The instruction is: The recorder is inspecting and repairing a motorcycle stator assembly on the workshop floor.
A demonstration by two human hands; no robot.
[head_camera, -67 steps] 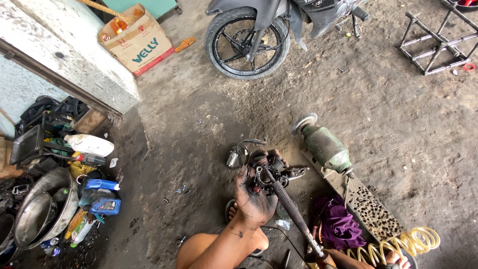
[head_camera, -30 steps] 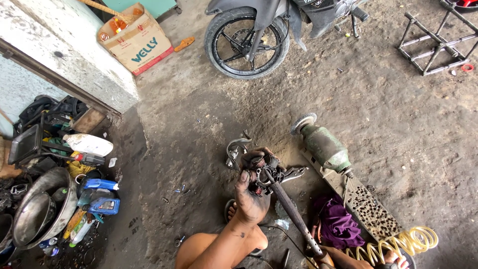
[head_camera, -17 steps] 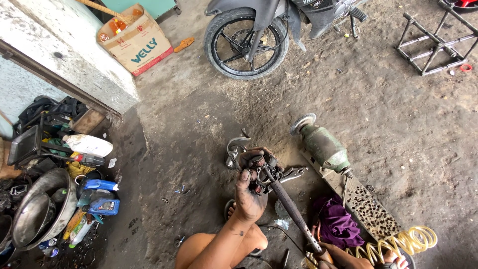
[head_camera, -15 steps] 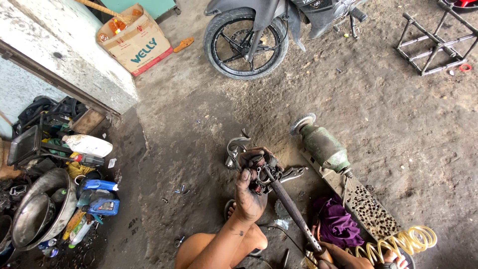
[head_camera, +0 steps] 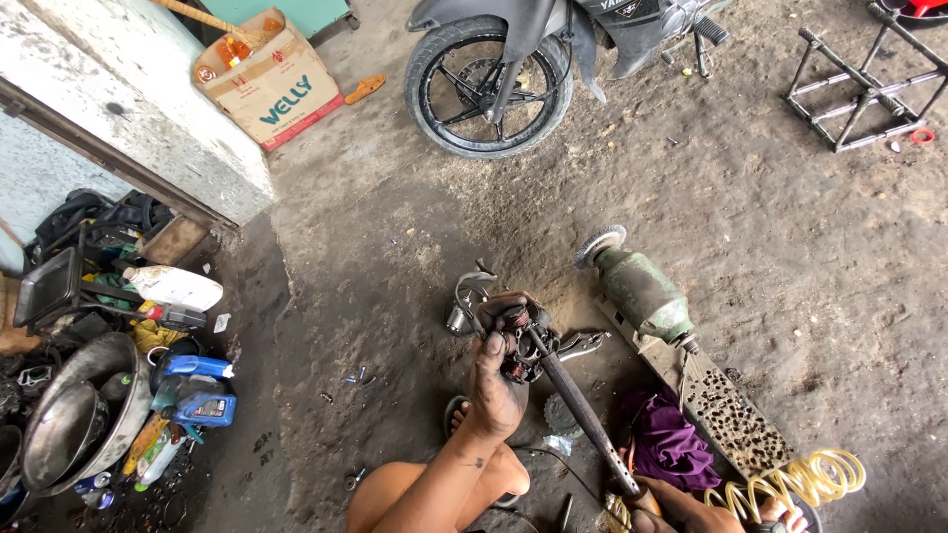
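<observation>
- Item 1: your left hand (head_camera: 497,390), grimy, fingers wrapped shut around a small metal engine part (head_camera: 513,331) with copper-coloured windings, held up above the dirt floor (head_camera: 395,247).
- Item 2: your right hand (head_camera: 681,503), at the bottom edge, closed on the handle end of a long dark tool shaft (head_camera: 583,415); its tip is pressed into the part.
- Handling, part: looks rigid, dense and oily (likely slick), so grip the solid outer body, not the windings, which seem fragile.
- Handling, shaft: stiff and slim; hold low on the handle for leverage.
- Nearby: locking pliers (head_camera: 583,345) just beside the part, a green bench grinder (head_camera: 642,291) to your right, purple rag (head_camera: 671,444), yellow coiled hose (head_camera: 800,479), motorcycle wheel (head_camera: 489,84) well apart.
</observation>
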